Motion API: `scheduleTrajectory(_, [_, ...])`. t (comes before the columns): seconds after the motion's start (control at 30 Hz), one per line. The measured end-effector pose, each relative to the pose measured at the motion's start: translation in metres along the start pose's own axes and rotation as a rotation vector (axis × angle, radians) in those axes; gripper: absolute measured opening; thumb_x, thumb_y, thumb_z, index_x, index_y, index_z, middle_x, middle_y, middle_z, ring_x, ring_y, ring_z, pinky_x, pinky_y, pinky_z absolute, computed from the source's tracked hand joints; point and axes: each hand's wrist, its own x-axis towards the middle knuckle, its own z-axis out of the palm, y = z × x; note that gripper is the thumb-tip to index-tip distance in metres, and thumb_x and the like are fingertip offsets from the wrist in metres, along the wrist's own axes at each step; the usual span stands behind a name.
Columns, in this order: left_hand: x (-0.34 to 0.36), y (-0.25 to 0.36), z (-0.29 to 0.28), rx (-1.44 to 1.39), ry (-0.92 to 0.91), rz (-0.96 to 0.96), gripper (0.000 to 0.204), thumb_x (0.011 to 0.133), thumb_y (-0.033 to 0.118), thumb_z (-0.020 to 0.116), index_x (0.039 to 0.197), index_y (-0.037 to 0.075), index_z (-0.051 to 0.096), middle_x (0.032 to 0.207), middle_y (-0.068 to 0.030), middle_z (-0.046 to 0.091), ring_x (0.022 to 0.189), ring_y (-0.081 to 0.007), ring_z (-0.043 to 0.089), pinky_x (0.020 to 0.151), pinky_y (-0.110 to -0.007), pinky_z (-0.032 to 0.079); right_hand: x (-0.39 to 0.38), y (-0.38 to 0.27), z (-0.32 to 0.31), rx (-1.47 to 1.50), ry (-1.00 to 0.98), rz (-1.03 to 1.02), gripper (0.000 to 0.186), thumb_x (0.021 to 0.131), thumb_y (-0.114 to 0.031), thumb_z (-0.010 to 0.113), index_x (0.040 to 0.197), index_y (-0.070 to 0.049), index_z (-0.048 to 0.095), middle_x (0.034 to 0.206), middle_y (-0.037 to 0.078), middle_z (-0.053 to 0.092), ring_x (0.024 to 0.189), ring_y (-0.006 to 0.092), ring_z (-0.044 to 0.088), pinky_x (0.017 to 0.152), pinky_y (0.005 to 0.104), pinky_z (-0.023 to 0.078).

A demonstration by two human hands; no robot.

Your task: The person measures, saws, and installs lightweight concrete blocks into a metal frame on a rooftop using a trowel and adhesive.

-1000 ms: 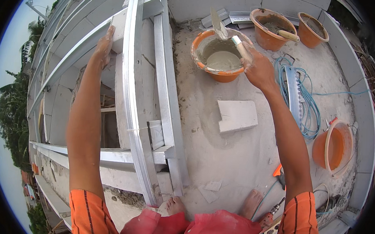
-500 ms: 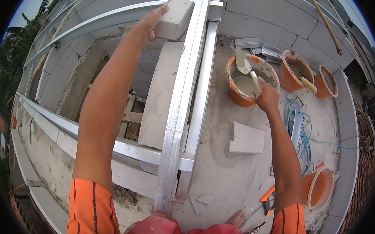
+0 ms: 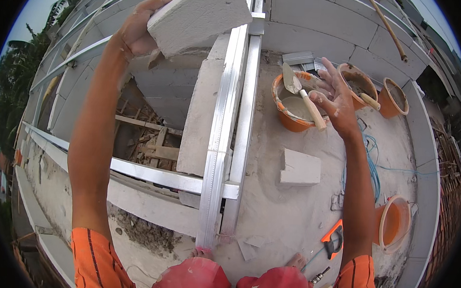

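A pale grey aerated concrete block (image 3: 199, 21) is gripped at its left end by my left hand (image 3: 138, 28). The block is tilted and raised beside the upright face of the metal channel (image 3: 223, 112). My right hand (image 3: 336, 97) has its fingers spread and holds nothing. Just left of it, a trowel (image 3: 305, 98) with a pale wooden handle rests across the rim of an orange bucket (image 3: 294, 124) with grey wet mortar inside. Another long block (image 3: 196, 124) stands under the raised one, left of the metal channel.
Two more orange buckets (image 3: 360, 80) stand at the back right. A notched block (image 3: 299, 167) lies on the floor, near a blue cable (image 3: 371, 172). An orange-handled saw (image 3: 333, 240), a drill (image 3: 318, 276) and a tipped orange bucket (image 3: 393, 225) are at the lower right. An opening with wood scraps (image 3: 152, 147) lies left.
My left hand has lifted and tilted the block, moving it left and nearer. My right hand has let go of the trowel, leaving it on the bucket rim, and its fingers have spread.
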Motion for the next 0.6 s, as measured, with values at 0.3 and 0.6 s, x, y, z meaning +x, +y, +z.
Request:
scheduleTrajectory(0.3, [0.018,0.01,0.244,0.394,-0.842,-0.395,0.087,0.084,0.057,0.061,0.129,-0.015,0.047,0.118,-0.0358,0.055,0.107,-0.0382,0.063,0.079,-0.035,0.055,-0.113,-0.023,-0.042,0.01,-0.05,0.051,0.123,0.053,-0.056,0.082,0.151,-0.007,0.024,0.138,0.032,0.04,0.133,0.0455,0.037,0.108,0.0534,0.032])
scheduleTrajectory(0.6, [0.005,-0.124,0.406,-0.212,-0.538,-0.763,0.112,0.083,0.078,0.04,0.151,-0.003,0.002,0.146,-0.0441,0.01,0.137,-0.0511,0.026,0.11,-0.058,0.027,-0.259,0.096,-0.036,1.014,0.679,0.568,0.075,0.079,-0.034,0.075,0.137,-0.002,0.041,0.126,0.014,0.052,0.118,0.028,0.051,0.099,0.0471,0.041])
